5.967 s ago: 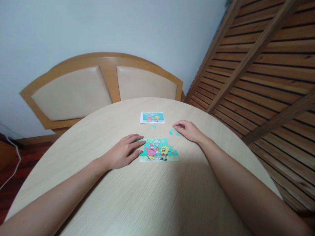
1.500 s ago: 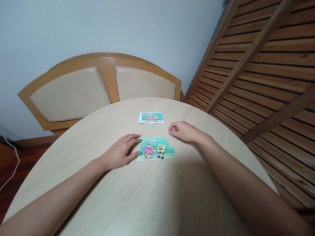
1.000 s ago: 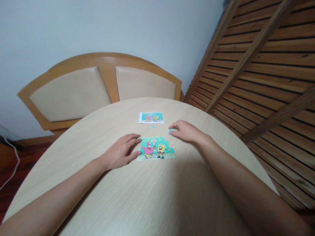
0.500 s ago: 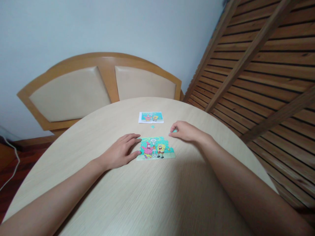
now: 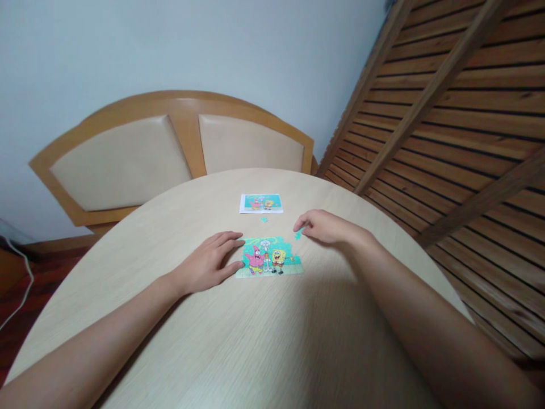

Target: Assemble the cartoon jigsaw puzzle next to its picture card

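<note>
While the bare left hand [image 5: 213, 261] is lying palm down on the round, pale wood-grain table [image 5: 238, 346], its fingers are spreading loosely apart, and the forefinger and thumb tips are meeting the left edge of a rectangular, teal cardboard jigsaw puzzle [image 5: 267, 258]. That puzzle is lying flat between the two hands, showing a pink starfish figure, a pale slim figure and a yellow square figure, and its upper right side is running in a jagged, stepped outline. On the far right of it, the bare right hand [image 5: 326, 226] is holding its forefinger stretched out over a few small, teal jigsaw pieces [image 5: 298, 234], with the other fingers curling in beneath the palm; from where I am standing, I cannot tell whether the fingertips are pinching a piece or only touching one. A single small, teal puzzle piece [image 5: 264, 220] is lying apart, between the puzzle and a white-bordered, rectangular printed paper picture [image 5: 261, 204] that is showing similar figures. Beyond the table, a curved, honey-coloured wooden backrest with two cream padded panels [image 5: 193, 136] is standing before a pale blue-white wall [image 5: 213, 45], and a brown slatted wooden panel [image 5: 447, 125] is slanting along the right.
</note>
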### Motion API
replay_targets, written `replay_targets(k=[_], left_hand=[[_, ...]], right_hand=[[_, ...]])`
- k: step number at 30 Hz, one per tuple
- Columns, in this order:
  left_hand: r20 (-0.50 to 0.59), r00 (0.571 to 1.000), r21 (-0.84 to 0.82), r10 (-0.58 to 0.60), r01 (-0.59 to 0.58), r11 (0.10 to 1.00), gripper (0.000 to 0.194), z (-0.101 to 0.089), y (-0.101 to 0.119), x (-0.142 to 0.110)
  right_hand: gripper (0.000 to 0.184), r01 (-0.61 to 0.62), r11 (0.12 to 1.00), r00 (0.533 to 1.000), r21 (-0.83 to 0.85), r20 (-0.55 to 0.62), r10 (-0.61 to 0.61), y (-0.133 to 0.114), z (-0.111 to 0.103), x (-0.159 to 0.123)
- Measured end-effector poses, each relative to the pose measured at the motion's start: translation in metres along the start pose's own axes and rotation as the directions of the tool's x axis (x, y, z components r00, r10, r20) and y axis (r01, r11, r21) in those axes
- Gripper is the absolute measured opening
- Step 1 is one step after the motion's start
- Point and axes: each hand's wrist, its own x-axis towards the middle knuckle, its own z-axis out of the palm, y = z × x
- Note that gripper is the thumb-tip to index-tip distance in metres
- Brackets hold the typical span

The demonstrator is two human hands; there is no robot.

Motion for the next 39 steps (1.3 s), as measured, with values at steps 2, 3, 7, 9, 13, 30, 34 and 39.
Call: replay_targets(k=[2,3,7,9,13,30,34,39], left_hand=[[-0.001,1.0,0.002,-0.002,0.002,1.0,0.043,0.0,0.0,0.0],[-0.003,1.0,0.003,-0.003,0.003,1.0,0.043,0.0,0.0,0.0],[-0.007,1.0,0.005,0.007,-0.007,1.0,0.042,0.001,0.0,0.0],[-0.005,1.0,0.008,0.013,-0.012,1.0,0.042,0.001,-0.001,0.0],[-0.004,1.0,0.018,0.01,-0.01,1.0,0.042,0.001,-0.001,0.0],[-0.004,1.0,0.003,0.011,-0.011,1.0,0.042,0.0,-0.002,0.0],[-0.008,1.0,-0.004,0.007,-0.007,1.0,0.043,0.001,-0.001,0.0],[-0.008,1.0,-0.003,0.009,-0.009,1.0,0.043,0.001,-0.001,0.0]], right_hand=[[0.03,-0.031,0.999,0.999,-0.02,-0.01,0.031,-0.002,-0.001,-0.001],[0.026,-0.058,0.998,0.998,-0.036,-0.015,0.058,-0.004,-0.002,-0.002],[0.012,-0.146,0.986,0.989,-0.083,-0.009,0.146,-0.013,-0.003,-0.006],[0.014,-0.159,0.984,0.987,-0.082,0.004,0.16,-0.016,-0.003,-0.007],[0.022,-0.111,0.993,0.992,-0.027,0.061,0.112,-0.02,-0.002,-0.007],[0.022,-0.079,0.997,0.98,0.018,0.186,0.075,-0.02,-0.002,-0.008],[0.023,-0.064,0.998,0.979,0.011,0.196,0.06,-0.022,-0.003,-0.009],[0.023,-0.047,0.999,0.981,0.023,0.188,0.042,-0.022,-0.003,-0.01]])
